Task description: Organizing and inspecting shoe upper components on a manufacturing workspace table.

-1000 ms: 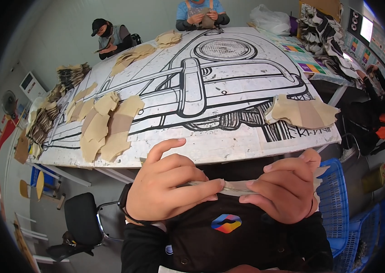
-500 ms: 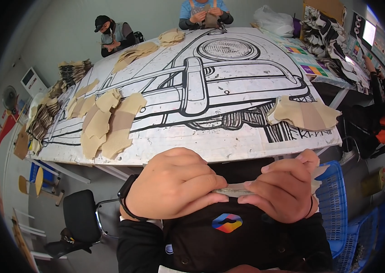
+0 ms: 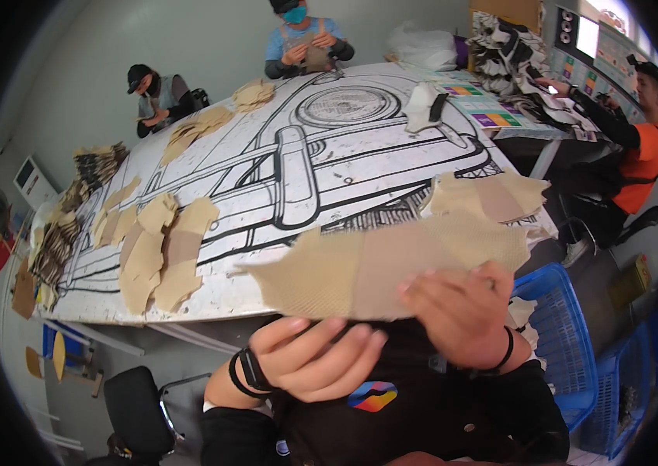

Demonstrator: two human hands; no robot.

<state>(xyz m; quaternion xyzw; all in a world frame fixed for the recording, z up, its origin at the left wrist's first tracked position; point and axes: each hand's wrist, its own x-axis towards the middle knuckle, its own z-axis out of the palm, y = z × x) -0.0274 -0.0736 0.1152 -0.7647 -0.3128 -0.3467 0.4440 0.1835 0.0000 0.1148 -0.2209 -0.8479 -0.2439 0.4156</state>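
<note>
In front of me a beige textured fabric piece (image 3: 395, 260) with a pinkish-tan middle band is spread out flat, partly over the table's near edge. My right hand (image 3: 461, 314) grips it by its lower right part, the fingers slightly blurred. My left hand (image 3: 317, 361), with a dark watch on its wrist, is just below the fabric's lower left edge. Its fingers are half bent and apart, and I see nothing gripped in them. Just beyond the held piece, a small stack of like pieces (image 3: 492, 196) lies at the table's right end.
More beige pieces (image 3: 142, 256) lie at the table's (image 3: 228, 291) left, with bundled stacks (image 3: 65, 233) farther left. A white-and-black piece (image 3: 424, 107) rests at the back right. Blue crates (image 3: 562, 342) stand at my right, a black chair (image 3: 139, 408) at lower left. Three people work around.
The fabric, pinched edge-on between both hands before, is now spread open with its broad face showing. My left hand has come off it and dropped lower. A white-and-black piece has appeared on the table.
</note>
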